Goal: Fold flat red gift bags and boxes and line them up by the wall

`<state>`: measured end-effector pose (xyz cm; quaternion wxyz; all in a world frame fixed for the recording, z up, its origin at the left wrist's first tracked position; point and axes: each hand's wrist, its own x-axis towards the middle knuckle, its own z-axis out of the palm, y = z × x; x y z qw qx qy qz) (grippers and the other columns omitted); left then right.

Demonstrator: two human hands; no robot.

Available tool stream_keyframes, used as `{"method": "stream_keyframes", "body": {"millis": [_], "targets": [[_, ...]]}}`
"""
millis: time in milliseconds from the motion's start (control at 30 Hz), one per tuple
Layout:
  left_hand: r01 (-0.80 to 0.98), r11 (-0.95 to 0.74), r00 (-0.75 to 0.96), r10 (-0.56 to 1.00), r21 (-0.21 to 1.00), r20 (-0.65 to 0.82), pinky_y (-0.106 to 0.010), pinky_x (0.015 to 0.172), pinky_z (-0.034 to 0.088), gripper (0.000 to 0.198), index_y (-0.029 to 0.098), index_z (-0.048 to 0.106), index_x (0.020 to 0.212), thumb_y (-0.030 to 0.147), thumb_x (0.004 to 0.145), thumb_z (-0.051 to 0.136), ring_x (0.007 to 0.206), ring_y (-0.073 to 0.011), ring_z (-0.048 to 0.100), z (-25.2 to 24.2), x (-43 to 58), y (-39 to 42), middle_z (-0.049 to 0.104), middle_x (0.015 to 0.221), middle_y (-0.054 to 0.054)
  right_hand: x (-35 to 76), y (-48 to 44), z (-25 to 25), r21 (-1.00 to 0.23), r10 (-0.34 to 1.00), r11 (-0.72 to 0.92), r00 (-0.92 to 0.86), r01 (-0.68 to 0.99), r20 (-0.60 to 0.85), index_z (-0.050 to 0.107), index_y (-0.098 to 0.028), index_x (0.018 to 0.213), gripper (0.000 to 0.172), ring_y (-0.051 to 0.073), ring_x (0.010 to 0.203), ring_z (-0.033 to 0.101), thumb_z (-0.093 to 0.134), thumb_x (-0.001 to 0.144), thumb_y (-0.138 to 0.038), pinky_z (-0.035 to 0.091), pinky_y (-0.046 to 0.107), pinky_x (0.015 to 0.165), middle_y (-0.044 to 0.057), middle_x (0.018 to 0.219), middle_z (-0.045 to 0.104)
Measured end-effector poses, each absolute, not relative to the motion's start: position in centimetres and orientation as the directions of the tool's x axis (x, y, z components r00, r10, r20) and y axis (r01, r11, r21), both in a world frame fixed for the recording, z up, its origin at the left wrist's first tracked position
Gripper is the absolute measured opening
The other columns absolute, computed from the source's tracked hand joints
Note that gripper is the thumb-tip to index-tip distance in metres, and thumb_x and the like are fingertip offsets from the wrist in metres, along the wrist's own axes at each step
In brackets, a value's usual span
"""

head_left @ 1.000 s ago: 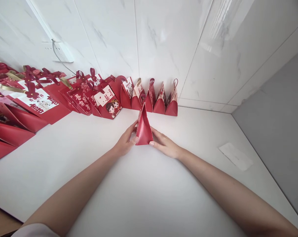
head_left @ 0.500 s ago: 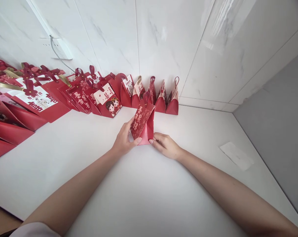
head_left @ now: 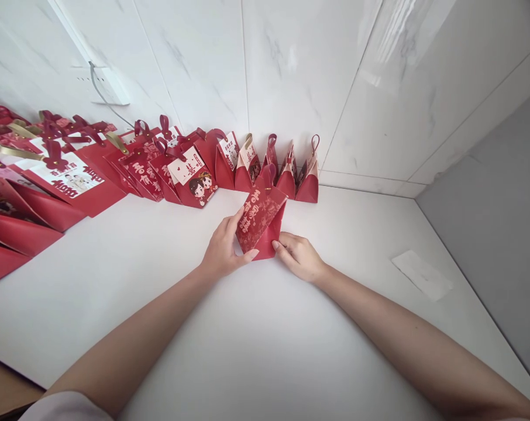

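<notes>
A red gift box (head_left: 260, 219) with pale Chinese characters and a ribbon loop on top stands tilted on the white table, its patterned face turned partly toward me. My left hand (head_left: 223, 245) grips its left side, thumb at the lower front edge and fingers along the left edge. At the lower right corner, my right hand (head_left: 299, 256) pinches the box's red side panel between thumb and curled fingers. Part of the right hand's fingers is hidden behind the panel.
Small red gift boxes (head_left: 307, 186) line the tiled wall (head_left: 300, 76) behind. Many larger red ones (head_left: 67, 181) crowd the left. A white paper piece (head_left: 422, 275) lies at the right. A cable (head_left: 100, 93) hangs from a wall socket.
The gift box has turned so its patterned face shows more broadly and its side panel less. Its top has shifted right, and both hands have moved slightly right with it.
</notes>
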<state>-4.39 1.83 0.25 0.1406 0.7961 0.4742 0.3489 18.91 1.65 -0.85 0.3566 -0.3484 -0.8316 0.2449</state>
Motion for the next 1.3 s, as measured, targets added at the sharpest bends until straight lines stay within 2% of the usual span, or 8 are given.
{"method": "stream_keyframes", "body": {"millis": [200,467,733,933,1000,1067,1167,1300], "targets": [[0.656,-0.573,0.372,0.812,0.492,0.449,-0.046,0.105,0.040,0.095,0.024,0.022,0.155,0.058,0.077,0.064,0.123,-0.0323,0.050,0.5,-4.3,1.8,0.049,0.136,-0.013,18.7,1.4,-0.8,-0.638,0.752,0.651,-0.463,0.411,0.469,0.038,-0.023,0.068,0.033,0.016,0.061,0.049,0.033,0.100,-0.032,0.042,0.030,0.062,0.001,0.068,0.051],[0.695,-0.639,0.502,0.759,0.330,0.414,-0.048,0.105,0.036,0.104,0.021,0.024,0.154,0.062,0.069,0.067,0.126,-0.0366,0.046,0.7,-4.6,1.8,0.046,0.140,-0.016,18.5,0.9,-0.5,-0.665,0.805,0.570,-0.166,0.483,0.570,0.036,-0.023,0.062,0.028,0.012,0.049,0.046,0.051,0.085,-0.030,0.037,0.027,0.050,-0.002,0.058,0.050],[0.678,-0.629,0.493,0.772,0.379,0.401,-0.047,0.105,0.036,0.099,0.022,0.024,0.153,0.060,0.071,0.066,0.126,-0.0352,0.047,1.0,-4.6,1.9,0.047,0.140,-0.015,18.5,1.1,0.1,-0.562,0.770,0.598,-0.216,0.571,0.600,0.040,-0.023,0.073,0.026,0.016,0.056,0.052,0.040,0.096,-0.035,0.040,0.029,0.053,0.003,0.069,0.056],[0.660,-0.622,0.469,0.779,0.422,0.416,-0.049,0.107,0.036,0.097,0.023,0.025,0.153,0.058,0.072,0.066,0.126,-0.0353,0.047,0.8,-4.6,2.0,0.047,0.140,-0.015,18.6,1.0,0.4,-0.614,0.791,0.585,-0.208,0.530,0.575,0.037,-0.022,0.066,0.041,0.014,0.054,0.048,0.036,0.102,-0.041,0.039,0.029,0.054,0.000,0.061,0.049],[0.618,-0.626,0.461,0.779,0.476,0.426,-0.049,0.108,0.036,0.092,0.023,0.026,0.153,0.058,0.076,0.062,0.126,-0.0349,0.047,0.6,-4.6,2.1,0.048,0.140,-0.014,18.4,1.0,0.2,-0.697,0.833,0.537,-0.164,0.475,0.529,0.047,-0.023,0.074,0.035,0.016,0.061,0.055,0.044,0.099,-0.047,0.044,0.030,0.055,0.002,0.070,0.056],[0.550,-0.619,0.439,0.786,0.561,0.435,-0.049,0.108,0.037,0.085,0.023,0.027,0.153,0.059,0.082,0.055,0.127,-0.0342,0.048,0.4,-4.6,2.1,0.047,0.143,-0.014,18.1,1.0,-0.1,-0.804,0.887,0.457,-0.129,0.380,0.443,0.053,-0.023,0.102,0.032,0.022,0.086,0.064,0.056,0.092,-0.053,0.054,0.033,0.064,0.008,0.102,0.064],[0.441,-0.584,0.404,0.807,0.682,0.430,-0.049,0.106,0.041,0.078,0.022,0.030,0.152,0.060,0.087,0.048,0.127,-0.0338,0.049,0.0,-4.6,2.2,0.044,0.148,-0.014,17.6,1.1,-0.6,-0.911,0.933,0.335,-0.219,0.240,0.285,0.030,-0.026,0.143,0.073,0.029,0.127,0.053,0.064,0.086,-0.057,0.053,0.046,0.095,0.015,0.147,0.043],[0.286,-0.520,0.430,0.820,0.805,0.377,-0.049,0.101,0.045,0.071,0.022,0.034,0.151,0.060,0.092,0.039,0.121,-0.0330,0.055,-0.1,-4.3,2.2,0.050,0.145,-0.014,17.5,0.8,-1.2,-0.946,0.896,0.272,-0.406,0.177,0.181,0.004,-0.031,0.155,0.092,0.030,0.141,0.039,0.062,0.088,-0.057,0.038,0.056,0.112,0.014,0.158,0.029]]}}
